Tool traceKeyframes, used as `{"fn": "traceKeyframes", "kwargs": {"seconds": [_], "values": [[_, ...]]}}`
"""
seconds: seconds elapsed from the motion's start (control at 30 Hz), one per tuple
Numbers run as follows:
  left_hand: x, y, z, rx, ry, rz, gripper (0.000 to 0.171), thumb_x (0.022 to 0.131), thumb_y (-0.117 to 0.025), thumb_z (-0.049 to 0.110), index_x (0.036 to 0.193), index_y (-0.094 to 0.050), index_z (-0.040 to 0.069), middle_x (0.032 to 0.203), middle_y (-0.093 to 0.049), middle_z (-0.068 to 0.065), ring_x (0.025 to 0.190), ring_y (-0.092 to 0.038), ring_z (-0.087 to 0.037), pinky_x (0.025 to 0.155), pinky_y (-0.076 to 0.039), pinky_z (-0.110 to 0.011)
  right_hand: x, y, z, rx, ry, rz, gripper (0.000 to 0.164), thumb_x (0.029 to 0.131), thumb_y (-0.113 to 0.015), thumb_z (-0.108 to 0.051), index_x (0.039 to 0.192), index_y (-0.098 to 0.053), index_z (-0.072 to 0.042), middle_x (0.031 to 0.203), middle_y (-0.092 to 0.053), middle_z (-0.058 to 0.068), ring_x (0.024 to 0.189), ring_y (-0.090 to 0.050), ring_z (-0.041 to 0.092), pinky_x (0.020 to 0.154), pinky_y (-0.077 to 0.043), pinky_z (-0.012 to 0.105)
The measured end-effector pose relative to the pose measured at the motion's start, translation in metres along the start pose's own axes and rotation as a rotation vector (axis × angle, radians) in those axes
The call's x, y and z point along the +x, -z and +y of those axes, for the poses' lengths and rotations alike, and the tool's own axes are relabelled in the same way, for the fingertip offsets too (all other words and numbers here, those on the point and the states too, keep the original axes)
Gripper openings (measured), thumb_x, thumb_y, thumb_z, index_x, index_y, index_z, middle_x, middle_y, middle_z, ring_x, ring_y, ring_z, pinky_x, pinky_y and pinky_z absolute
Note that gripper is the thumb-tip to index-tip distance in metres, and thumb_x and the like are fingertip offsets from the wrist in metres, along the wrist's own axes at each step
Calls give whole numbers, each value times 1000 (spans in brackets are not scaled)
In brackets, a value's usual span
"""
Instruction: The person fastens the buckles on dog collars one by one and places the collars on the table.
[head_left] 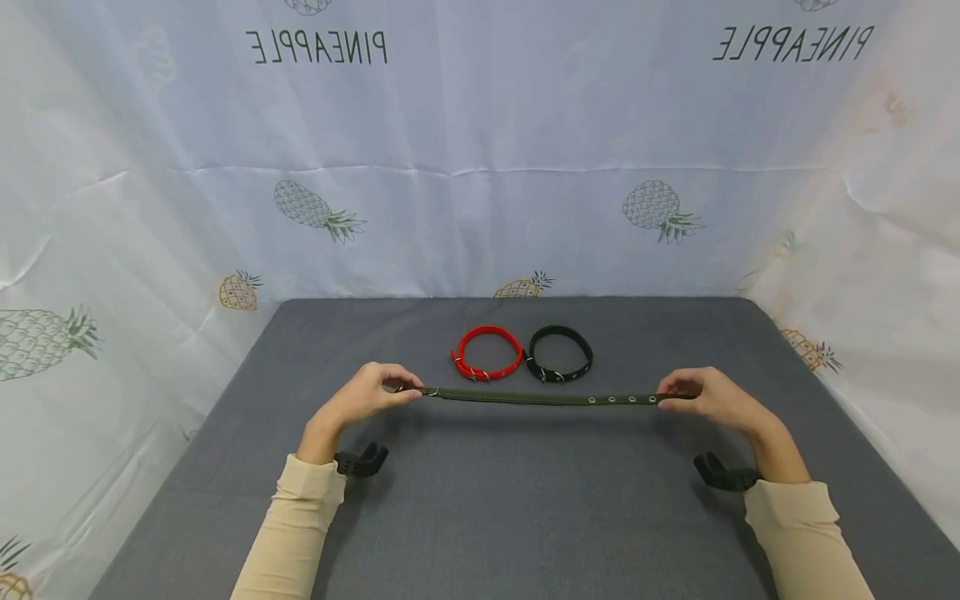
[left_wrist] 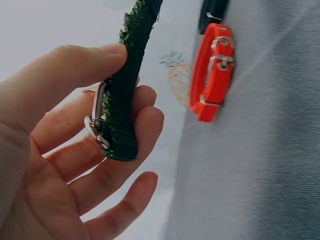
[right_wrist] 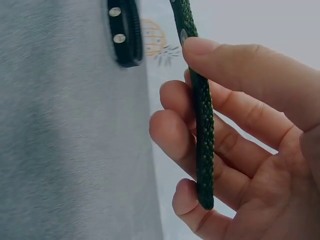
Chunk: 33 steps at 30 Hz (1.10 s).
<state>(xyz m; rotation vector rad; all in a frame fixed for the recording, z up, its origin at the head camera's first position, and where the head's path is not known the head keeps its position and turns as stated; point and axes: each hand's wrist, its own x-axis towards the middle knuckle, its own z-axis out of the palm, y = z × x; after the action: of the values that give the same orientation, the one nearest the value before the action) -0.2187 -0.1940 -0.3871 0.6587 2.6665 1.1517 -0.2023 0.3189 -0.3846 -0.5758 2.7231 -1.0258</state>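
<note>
A dark green collar [head_left: 517,398] is stretched out nearly straight between my two hands, above the table. My left hand [head_left: 371,390] pinches its buckle end between thumb and fingers; the metal buckle [left_wrist: 98,107] shows beside the strap in the left wrist view. At the other end, my right hand [head_left: 708,396] pinches the strap near its row of metal eyelets [head_left: 611,399], and the rounded tip [right_wrist: 205,195] lies along the fingers. Just behind the strap, a red collar [head_left: 489,330] and a black collar [head_left: 561,330] lie side by side, each buckled into a loop.
A grey cloth covers the table [head_left: 510,508]. White curtains [head_left: 480,117] with pineapple prints hang behind it and along both sides. A black wrist mount [head_left: 362,460] sits on the left wrist, and another black mount [head_left: 726,473] on the right.
</note>
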Motion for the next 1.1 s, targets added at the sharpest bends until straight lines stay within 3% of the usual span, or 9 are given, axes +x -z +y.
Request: {"fn": "traceKeyframes", "kwargs": {"seconds": [0.23, 0.43, 0.53, 0.83, 0.97, 1.1], "values": [[0, 7, 5, -22, 42, 55, 20, 92, -66, 23, 107, -72, 11, 106, -71, -8, 94, -61, -13, 85, -51, -31, -1, 10, -8, 19, -42, 51, 24, 93, -65, -20, 108, -68, -1, 94, -71, 7, 79, -65, 2, 69, -54, 27], [1, 11, 7, -98, 23, 94, 21, 92, -66, 26, 105, -68, 10, 102, -68, -12, 87, -62, -14, 79, -52, -30, -3, 14, -12, 9, -57, 136, 26, 96, -60, -21, 110, -68, -1, 78, -66, -13, 73, -62, 7, 69, -49, 22], [3, 12, 9, -125, 5, 128, 21, 93, -65, 25, 106, -66, 8, 97, -68, -14, 79, -63, -12, 74, -53, -29, -2, 14, -15, 29, -67, 175, 28, 98, -58, -24, 110, -67, 0, 73, -64, -16, 69, -60, 9, 69, -46, 21], [8, 14, 20, -167, -32, 246, 28, 95, -61, 18, 120, -62, 5, 95, -65, -15, 72, -58, 1, 67, -48, -21, 0, 14, -22, 113, 24, 324, 22, 95, -62, -15, 107, -67, 2, 65, -63, -19, 60, -57, 8, 53, -36, 28], [10, 13, 26, -177, -62, 310, 26, 97, -58, 17, 119, -64, 5, 105, -67, -19, 78, -61, 7, 69, -50, -19, 0, 15, -28, 197, 47, 381, 20, 91, -66, -10, 109, -67, -2, 68, -65, -20, 61, -59, 7, 55, -41, 25], [16, 8, 34, -171, -94, 362, 22, 96, -60, 18, 111, -67, 4, 98, -69, -20, 72, -58, 5, 63, -46, -19, 3, 12, -36, 268, 65, 410, 20, 89, -67, -6, 110, -67, -7, 77, -67, -23, 68, -65, 2, 62, -50, 17]]}}
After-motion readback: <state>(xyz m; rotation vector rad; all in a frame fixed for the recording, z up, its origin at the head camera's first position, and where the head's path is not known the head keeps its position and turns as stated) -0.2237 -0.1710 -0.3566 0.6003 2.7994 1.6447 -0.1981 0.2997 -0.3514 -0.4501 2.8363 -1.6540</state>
